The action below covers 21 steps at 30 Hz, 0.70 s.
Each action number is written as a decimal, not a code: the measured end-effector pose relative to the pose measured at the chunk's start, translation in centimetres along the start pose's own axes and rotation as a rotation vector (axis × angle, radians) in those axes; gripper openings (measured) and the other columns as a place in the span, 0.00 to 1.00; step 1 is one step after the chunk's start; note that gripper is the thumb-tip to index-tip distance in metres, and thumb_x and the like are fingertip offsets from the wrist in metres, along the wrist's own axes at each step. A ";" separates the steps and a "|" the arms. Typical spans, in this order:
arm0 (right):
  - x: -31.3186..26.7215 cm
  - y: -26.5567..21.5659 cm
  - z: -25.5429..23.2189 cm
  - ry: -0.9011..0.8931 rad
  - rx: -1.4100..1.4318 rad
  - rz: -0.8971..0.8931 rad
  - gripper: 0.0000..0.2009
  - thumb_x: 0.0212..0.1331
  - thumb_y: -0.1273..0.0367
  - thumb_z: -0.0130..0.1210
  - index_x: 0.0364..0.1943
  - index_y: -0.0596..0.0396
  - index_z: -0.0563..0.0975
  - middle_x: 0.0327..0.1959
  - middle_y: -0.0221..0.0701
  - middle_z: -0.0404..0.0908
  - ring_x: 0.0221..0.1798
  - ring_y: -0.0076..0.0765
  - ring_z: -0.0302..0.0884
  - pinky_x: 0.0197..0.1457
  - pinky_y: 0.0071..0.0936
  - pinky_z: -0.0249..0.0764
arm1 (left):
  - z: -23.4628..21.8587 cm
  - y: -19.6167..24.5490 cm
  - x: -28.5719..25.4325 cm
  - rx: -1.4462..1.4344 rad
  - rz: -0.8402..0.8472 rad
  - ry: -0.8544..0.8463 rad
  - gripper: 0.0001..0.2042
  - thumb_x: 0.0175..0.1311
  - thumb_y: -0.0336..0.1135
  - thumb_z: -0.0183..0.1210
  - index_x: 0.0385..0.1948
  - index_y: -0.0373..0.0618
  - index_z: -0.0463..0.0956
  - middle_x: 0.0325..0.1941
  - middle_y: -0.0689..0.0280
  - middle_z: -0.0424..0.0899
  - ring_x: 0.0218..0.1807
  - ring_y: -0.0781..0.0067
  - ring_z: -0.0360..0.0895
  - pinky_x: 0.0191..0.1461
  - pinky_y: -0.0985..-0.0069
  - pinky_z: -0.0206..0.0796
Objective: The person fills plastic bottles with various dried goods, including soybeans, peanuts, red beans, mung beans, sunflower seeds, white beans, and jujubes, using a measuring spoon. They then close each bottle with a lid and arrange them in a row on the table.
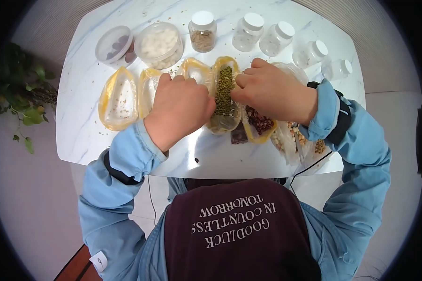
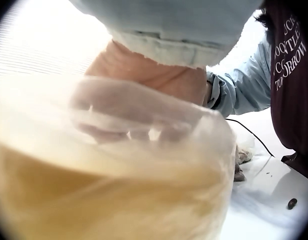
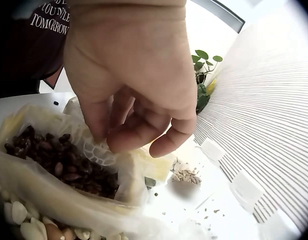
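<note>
From my head, one view faces down over the whole table (image 1: 229, 161). My left wrist's looks sideways, a bag (image 2: 109, 200) so near that it seems blurred; my right wrist's faces past my close fingers (image 3: 129, 140) towards the plant (image 3: 203, 95). All three share my shirt (image 1: 229, 257).

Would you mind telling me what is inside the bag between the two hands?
Small green beans lie in the bag. Anything beneath their top layer cannot be seen, and the left hand and right hand cover parts of the bag's edges.
</note>
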State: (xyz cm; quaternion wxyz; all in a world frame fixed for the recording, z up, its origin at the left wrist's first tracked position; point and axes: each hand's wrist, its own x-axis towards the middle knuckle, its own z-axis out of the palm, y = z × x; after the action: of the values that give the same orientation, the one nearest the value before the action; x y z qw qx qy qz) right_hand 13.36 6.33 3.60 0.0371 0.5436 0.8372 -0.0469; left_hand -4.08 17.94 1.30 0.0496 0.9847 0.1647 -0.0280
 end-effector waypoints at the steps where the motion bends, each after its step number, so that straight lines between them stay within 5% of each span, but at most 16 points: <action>1: 0.0 0.0 0.2 -0.001 -0.011 -0.008 0.06 0.44 0.72 0.55 0.29 0.48 0.76 0.26 0.27 0.73 0.33 0.31 0.73 0.44 0.28 0.64 | -0.1 0.1 0.1 0.004 0.002 -0.003 0.14 0.57 0.43 0.54 0.15 0.47 0.80 0.19 0.61 0.78 0.29 0.60 0.74 0.38 0.64 0.57; 8: -0.1 0.2 0.1 0.092 -0.045 -0.042 0.01 0.41 0.70 0.56 0.19 0.49 0.77 0.24 0.26 0.72 0.31 0.31 0.71 0.45 0.27 0.64 | 0.0 -0.1 0.3 0.015 -0.002 0.028 0.12 0.53 0.39 0.55 0.15 0.44 0.77 0.20 0.60 0.78 0.29 0.59 0.74 0.37 0.62 0.58; 21: -0.5 0.2 -0.3 0.022 -0.040 -0.018 0.02 0.42 0.71 0.56 0.23 0.50 0.78 0.24 0.27 0.74 0.32 0.32 0.74 0.45 0.28 0.65 | 0.0 -0.2 -0.4 -0.021 -0.021 0.126 0.11 0.55 0.38 0.57 0.16 0.44 0.78 0.19 0.62 0.76 0.28 0.60 0.73 0.36 0.64 0.58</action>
State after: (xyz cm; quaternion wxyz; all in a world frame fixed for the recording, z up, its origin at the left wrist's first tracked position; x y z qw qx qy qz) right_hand 13.72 5.93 3.93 0.0384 0.5357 0.8432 -0.0246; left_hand -4.59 18.03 1.34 0.0491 0.9822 0.1780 0.0355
